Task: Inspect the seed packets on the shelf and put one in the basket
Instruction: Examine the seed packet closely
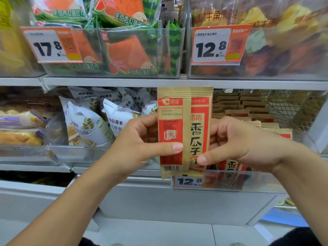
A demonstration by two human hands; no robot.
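Seed packet [184,132]: kraft-brown and red, upright, held in front of the shelving, between upper and lower tiers, barcode at lower left. Left hand [140,141]: thumb across the front of the packet's left half, fingers curled behind, clamped on it. Right hand [236,141]: thumb tip on the lower right of the packet face, fingers curled at the right edge, likewise gripping.

Upper shelf rail [113,81]: pale grey metal, running the full width. Clear plastic bins [142,50] above it, holding watermelon-print toast packs [127,54]; price tag [53,45] reading 17.8 clipped at left; second tag [217,45] reading 12.8 clipped to the right bin, contents blurred, possibly bread.

Lower tier, left: clear-wrapped baked goods [21,125], soft in focus. Lower tier, centre: white bread packs [88,121] with wheat motif, heaped loosely behind the left hand. Lower tier, right: stacked matching packets [245,107] in brown and red, behind the right hand, in a clear-fronted tray [266,180]; wire mesh divider [291,107] at far right. Third tag [190,181] reading 12.8 just below the held packet.

Base panel [177,201]: light grey, plain. Floor [159,233]: pale tiles.
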